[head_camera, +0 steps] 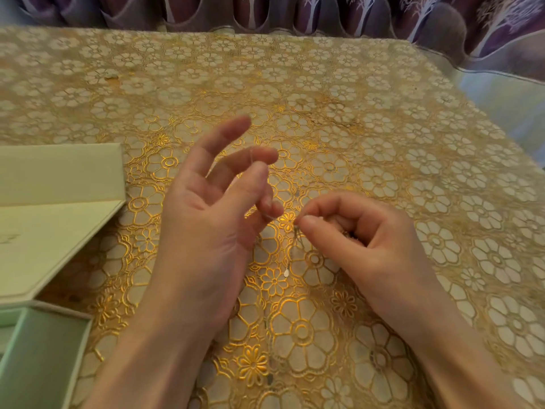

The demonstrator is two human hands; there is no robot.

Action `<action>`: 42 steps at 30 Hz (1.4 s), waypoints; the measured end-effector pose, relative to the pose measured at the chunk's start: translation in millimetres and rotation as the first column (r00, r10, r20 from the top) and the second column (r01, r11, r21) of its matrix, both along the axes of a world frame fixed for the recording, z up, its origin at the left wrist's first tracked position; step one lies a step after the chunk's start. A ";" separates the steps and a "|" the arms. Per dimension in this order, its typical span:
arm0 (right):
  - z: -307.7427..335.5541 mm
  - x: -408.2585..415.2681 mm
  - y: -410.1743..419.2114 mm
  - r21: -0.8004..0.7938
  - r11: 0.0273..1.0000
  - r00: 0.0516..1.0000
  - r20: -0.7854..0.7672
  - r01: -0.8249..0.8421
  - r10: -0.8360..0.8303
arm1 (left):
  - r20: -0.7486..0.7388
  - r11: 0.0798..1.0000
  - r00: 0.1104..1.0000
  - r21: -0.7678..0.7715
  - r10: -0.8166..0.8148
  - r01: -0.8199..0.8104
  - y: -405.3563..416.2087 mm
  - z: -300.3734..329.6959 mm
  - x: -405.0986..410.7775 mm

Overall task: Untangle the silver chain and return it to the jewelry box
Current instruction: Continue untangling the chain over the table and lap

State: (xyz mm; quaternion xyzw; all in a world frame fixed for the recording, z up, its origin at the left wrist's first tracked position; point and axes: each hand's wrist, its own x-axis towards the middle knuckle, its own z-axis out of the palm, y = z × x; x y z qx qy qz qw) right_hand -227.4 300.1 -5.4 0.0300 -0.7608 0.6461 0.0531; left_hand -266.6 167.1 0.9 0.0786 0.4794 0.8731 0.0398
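Both of your hands hover above the table near the middle of the frame, close together but not touching. Your left hand [206,208] is held palm toward you, fingers spread and loosely bent, with a very fine strand of the silver chain [290,252] seeming to run across its fingertips; it is too thin to trace with certainty, and I cannot tell whether those fingers grip it or it merely drapes over them. Your right hand [354,234], just to the right and slightly lower, has its fingers curled in, with thumb and forefinger pinched on the chain. From that pinch a short length hangs straight down and ends in a small pale teardrop tag [286,273] just above the tablecloth [383,128].

That cloth, gold with a raised flower pattern, covers the whole table. At the left edge of the frame sits the pale green jewelry box [44,349], open, its lid [59,208] folded back and lying flat toward the upper left. The box stands well apart from the chain. Purple curtains [324,13] printed with white trees run along the top of the frame.
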 end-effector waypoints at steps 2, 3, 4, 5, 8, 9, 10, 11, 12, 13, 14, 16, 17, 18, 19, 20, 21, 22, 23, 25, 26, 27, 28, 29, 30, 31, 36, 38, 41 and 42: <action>0.3 0.3 -0.4 0.008 1.000 1.000 0.007 -0.005 0.005 | 0.025 1.000 0.999 -0.016 0.022 -0.022 0.7 0.4 1.0; 0.6 0.3 -0.7 0.014 1.000 1.000 0.010 -0.006 0.006 | 0.054 0.999 0.997 -0.021 0.049 -0.048 -0.2 0.1 0.7; 0.9 0.2 -0.8 0.014 1.000 1.000 0.012 -0.002 0.002 | 0.081 0.997 0.994 -0.026 0.073 -0.072 -1.5 -0.4 -0.5; 1.2 -0.2 -0.8 -0.001 1.000 1.000 0.015 0.009 -0.009 | 0.092 0.995 0.992 -0.043 0.092 -0.088 -3.1 -1.7 -1.9; 2.9 -1.9 1.3 -0.128 0.988 0.995 0.049 0.091 -0.085 | -0.024 0.948 0.993 -0.297 0.113 -0.115 -4.8 -5.0 -2.4; 3.3 -2.7 2.3 -0.180 0.976 0.992 0.056 0.120 -0.112 | -0.098 0.898 0.990 -0.418 0.104 -0.136 -3.1 -5.2 -0.7; 3.4 -3.4 3.4 -0.232 0.962 0.989 0.061 0.142 -0.131 | -0.170 0.839 0.982 -0.520 0.079 -0.157 -0.6 -5.5 1.4; 3.5 -4.3 4.3 -0.276 0.948 0.987 0.068 0.159 -0.145 | -0.233 0.780 0.972 -0.600 0.041 -0.176 2.2 -5.8 3.4; 3.2 -4.9 5.3 -0.303 0.938 0.985 0.075 0.169 -0.153 | -0.288 0.723 0.958 -0.662 -0.002 -0.197 4.9 -5.9 5.2; 3.0 -5.5 5.8 -0.314 0.934 0.985 0.078 0.171 -0.154 | -0.336 0.675 0.941 -0.704 -0.040 -0.223 6.9 -6.4 6.7; 2.9 -5.6 6.1 -0.312 0.936 0.986 0.077 0.166 -0.149 | -0.369 0.646 0.927 -0.723 -0.063 -0.244 8.1 -6.9 7.4; 3.1 -5.7 5.4 -0.292 0.945 0.989 0.065 0.145 -0.132 | -0.380 0.641 0.923 -0.724 -0.066 -0.253 9.1 -7.0 8.0; 3.1 -5.6 5.0 -0.278 0.951 0.990 0.056 0.139 -0.128 | -0.382 0.644 0.922 -0.720 -0.059 -0.258 9.5 -6.6 8.2; 2.9 -5.4 4.8 -0.264 0.955 0.991 0.048 0.136 -0.128 | -0.389 0.643 0.920 -0.719 -0.056 -0.265 10.0 -6.1 8.7; 3.1 -5.2 4.6 -0.256 0.958 0.991 0.043 0.132 -0.125 | -0.394 0.641 0.918 -0.718 -0.054 -0.271 10.7 -5.5 9.2; 3.5 -4.9 4.4 -0.254 0.959 0.992 0.040 0.126 -0.120 | -0.393 0.642 0.918 -0.716 -0.048 -0.273 11.1 -5.4 9.6; 4.2 -4.8 3.9 -0.256 0.959 0.993 0.039 0.118 -0.112 | -0.388 0.647 0.921 -0.712 -0.036 -0.274 11.1 -5.7 9.4; 5.5 -4.3 3.4 -0.259 0.959 0.994 0.039 0.112 -0.105 | -0.383 0.653 0.924 -0.706 -0.024 -0.275 10.9 -5.9 9.2; 6.7 -4.2 2.9 -0.260 0.959 0.994 0.043 0.109 -0.101 | -0.378 0.657 0.926 -0.702 -0.017 -0.274 10.6 -6.0 9.0; 7.4 -4.1 2.2 -0.250 0.962 0.994 0.044 0.108 -0.100 | -0.374 0.662 0.927 -0.698 -0.013 -0.272 10.5 -5.4 8.9; 6.8 -4.1 2.1 -0.239 0.965 0.994 0.038 0.109 -0.103 | -0.375 0.664 0.927 -0.696 -0.012 -0.273 10.3 -5.1 9.0; 5.4 -4.2 2.4 -0.226 0.968 0.994 0.032 0.113 -0.109 | -0.377 0.664 0.926 -0.695 -0.009 -0.277 10.3 -5.0 8.8; 3.7 -4.5 2.9 -0.213 0.970 0.993 0.028 0.120 -0.116 | -0.379 0.662 0.925 -0.696 -0.007 -0.280 9.8 -5.4 8.4; 2.3 -4.6 3.0 -0.199 0.972 0.992 0.025 0.129 -0.126 | -0.385 0.656 0.923 -0.699 -0.010 -0.284 9.3 -5.8 7.9; 1.0 -4.6 3.1 -0.183 0.974 0.991 0.021 0.136 -0.134 | -0.399 0.644 0.917 -0.706 -0.017 -0.295 8.5 -6.5 7.4; 0.0 -4.9 2.9 -0.166 0.976 0.990 0.015 0.140 -0.140 | -0.424 0.622 0.905 -0.717 -0.032 -0.315 7.6 -7.2 6.7; -2.1 -5.0 2.0 -0.083 0.985 0.988 -0.021 0.148 -0.150 | -0.540 0.502 0.835 -0.753 -0.103 -0.425 3.0 -10.2 4.1; -2.5 -4.7 2.4 -0.076 0.986 0.988 -0.020 0.149 -0.151 | -0.563 0.467 0.820 -0.755 -0.104 -0.460 3.5 -10.8 4.9; -1.9 -4.6 1.9 -0.061 0.988 0.990 -0.022 0.141 -0.142 | -0.564 0.458 0.821 -0.755 -0.089 -0.469 5.1 -10.8 6.0; -1.6 -4.6 1.6 -0.056 0.989 0.990 -0.024 0.137 -0.138 | -0.554 0.468 0.828 -0.756 -0.084 -0.458 5.4 -10.3 6.1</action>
